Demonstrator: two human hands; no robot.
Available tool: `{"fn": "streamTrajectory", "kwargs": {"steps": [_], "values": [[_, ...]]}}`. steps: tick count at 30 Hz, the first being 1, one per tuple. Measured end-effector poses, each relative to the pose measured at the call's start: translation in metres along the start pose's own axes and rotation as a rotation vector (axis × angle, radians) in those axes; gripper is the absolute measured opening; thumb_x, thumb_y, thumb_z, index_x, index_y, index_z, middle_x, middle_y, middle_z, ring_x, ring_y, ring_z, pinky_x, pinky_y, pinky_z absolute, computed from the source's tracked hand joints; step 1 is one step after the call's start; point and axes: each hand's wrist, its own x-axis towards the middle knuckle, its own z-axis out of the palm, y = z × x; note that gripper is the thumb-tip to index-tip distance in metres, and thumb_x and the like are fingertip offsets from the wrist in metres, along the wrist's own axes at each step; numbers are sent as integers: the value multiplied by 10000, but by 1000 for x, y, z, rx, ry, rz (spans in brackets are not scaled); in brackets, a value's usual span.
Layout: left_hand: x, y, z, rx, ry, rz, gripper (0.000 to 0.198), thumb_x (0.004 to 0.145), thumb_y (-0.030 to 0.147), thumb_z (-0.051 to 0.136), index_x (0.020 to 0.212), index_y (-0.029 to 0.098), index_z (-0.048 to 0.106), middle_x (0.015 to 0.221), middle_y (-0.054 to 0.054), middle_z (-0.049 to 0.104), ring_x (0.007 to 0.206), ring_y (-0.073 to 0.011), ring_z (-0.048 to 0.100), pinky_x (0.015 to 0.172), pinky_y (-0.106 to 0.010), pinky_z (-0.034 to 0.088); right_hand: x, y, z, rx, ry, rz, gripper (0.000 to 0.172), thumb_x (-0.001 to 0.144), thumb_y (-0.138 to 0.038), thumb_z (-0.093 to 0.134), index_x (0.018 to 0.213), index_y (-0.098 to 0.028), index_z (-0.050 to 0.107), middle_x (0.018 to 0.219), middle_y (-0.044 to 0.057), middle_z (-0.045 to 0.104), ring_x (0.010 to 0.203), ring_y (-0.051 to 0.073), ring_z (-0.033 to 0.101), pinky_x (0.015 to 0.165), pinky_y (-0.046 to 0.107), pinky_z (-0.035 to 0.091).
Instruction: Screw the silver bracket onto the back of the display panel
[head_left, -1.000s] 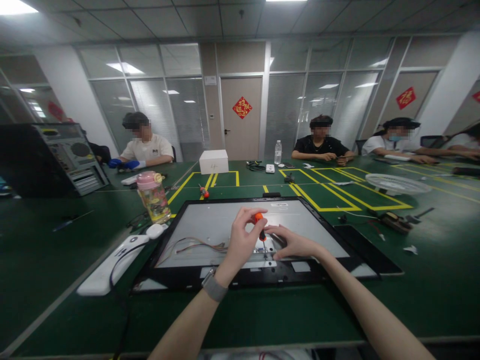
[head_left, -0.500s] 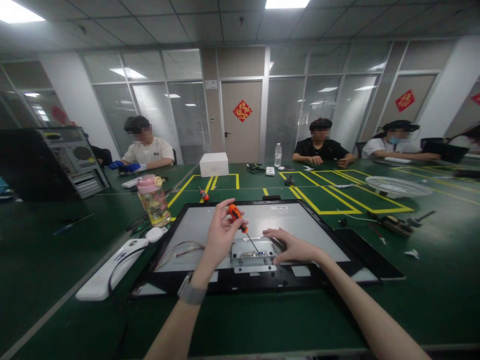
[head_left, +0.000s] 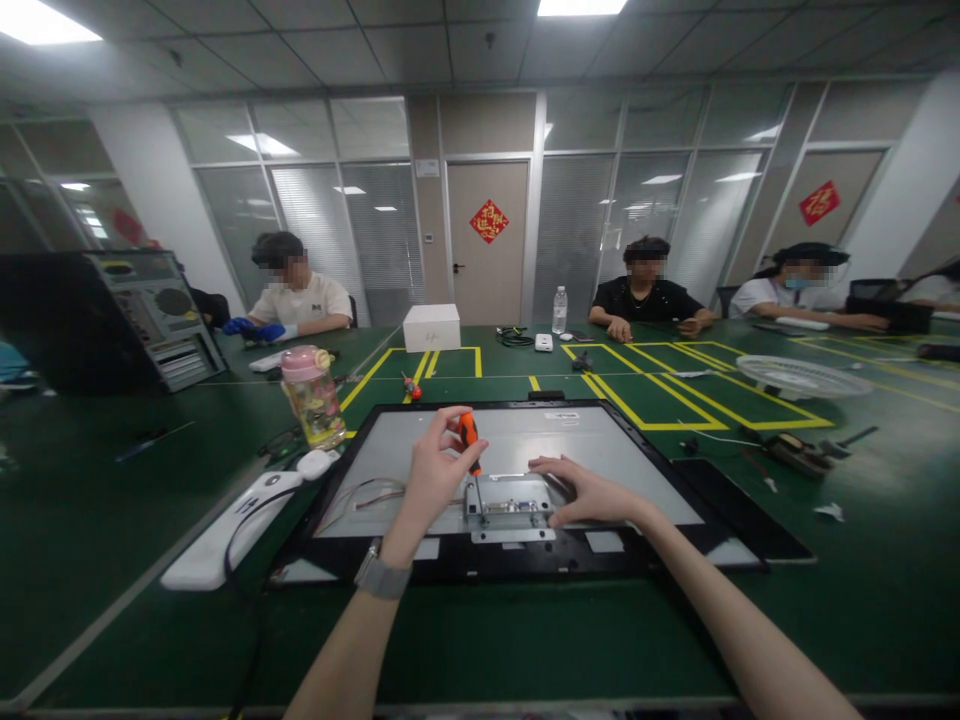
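My left hand (head_left: 435,475) is closed around the orange and black handle of a screwdriver (head_left: 469,440). The screwdriver stands nearly upright, its tip at the left end of a metal bracket (head_left: 517,487) with connector ports along it. My right hand (head_left: 589,493) lies at the bracket's right end with fingers spread and touching it, thumb at the near side. Beneath both hands is a flat display panel (head_left: 442,430) with a black frame and grey metal back, lying on the green table. Thin wires (head_left: 360,492) run across its left part.
Left of the panel are a pink-lidded bottle (head_left: 311,400) and a white power strip (head_left: 217,545). A black flat piece (head_left: 742,510) adjoins the panel's right side. Farther off lie a white box (head_left: 432,328) and a round white part (head_left: 802,375). Several people sit across the table.
My left hand has shifted the screwdriver tip leftward along the bracket and brought the tool closer to upright. My right hand stays on the bracket's right end. The view has turned slightly.
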Motion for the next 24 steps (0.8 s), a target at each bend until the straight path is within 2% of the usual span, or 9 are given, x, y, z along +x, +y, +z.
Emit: {"fn": "streamTrajectory", "kwargs": {"steps": [11,18,21,24], "values": [[-4,4,4,32,-73,8,396,726,274,701,1090,227,553,852,22,531,598,-94,616,452,-167,520,1,6,1,-1,13,-6,816,651,-533,775,1347,-208,498,1491,138,385,1404,325,274,1173,521,83],[-5,4,6,80,-85,33,386,729,249,695,1095,232,573,859,11,557,586,-88,602,434,-155,502,3,10,4,-2,20,-36,811,658,-553,763,1349,-220,501,1483,135,402,1399,324,292,1177,514,21],[-4,3,6,35,-68,17,382,744,261,688,1101,230,558,857,13,546,598,-99,621,435,-163,514,3,10,3,-1,17,-34,809,656,-558,762,1346,-224,504,1482,133,404,1401,329,286,1175,520,10],[-3,4,5,-75,20,3,400,771,289,674,1136,226,521,896,5,536,635,-115,651,480,-195,555,0,6,1,-6,10,-28,811,663,-540,762,1352,-203,497,1474,141,411,1402,335,279,1176,520,11]]}}
